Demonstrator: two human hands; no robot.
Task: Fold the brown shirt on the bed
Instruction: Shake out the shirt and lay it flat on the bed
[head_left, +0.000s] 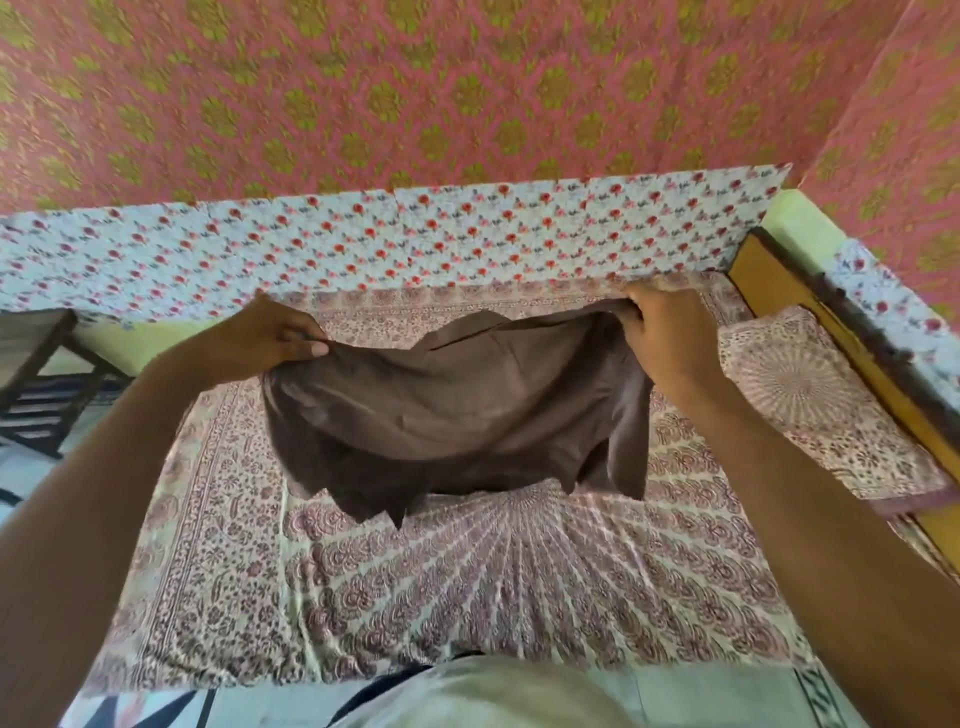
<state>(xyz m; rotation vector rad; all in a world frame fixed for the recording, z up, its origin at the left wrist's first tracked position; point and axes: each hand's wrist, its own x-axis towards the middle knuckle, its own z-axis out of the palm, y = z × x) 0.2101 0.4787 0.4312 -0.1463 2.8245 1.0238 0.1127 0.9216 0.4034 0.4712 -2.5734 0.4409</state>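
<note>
The brown shirt (457, 410) hangs in the air above the bed (467, 587), stretched between both hands. My left hand (275, 338) pinches its upper left edge. My right hand (665, 338) grips its upper right edge. The cloth sags in the middle, and its lower corners dangle just over the patterned bedsheet. Both arms reach forward from the near side of the bed.
A patterned pillow (810, 400) lies at the bed's right side against a yellow wooden headboard (779, 291). A floral-covered panel (395, 244) runs along the far edge. A dark wooden rack (41, 384) stands at the left. Pink patterned cloth (415, 93) covers the wall.
</note>
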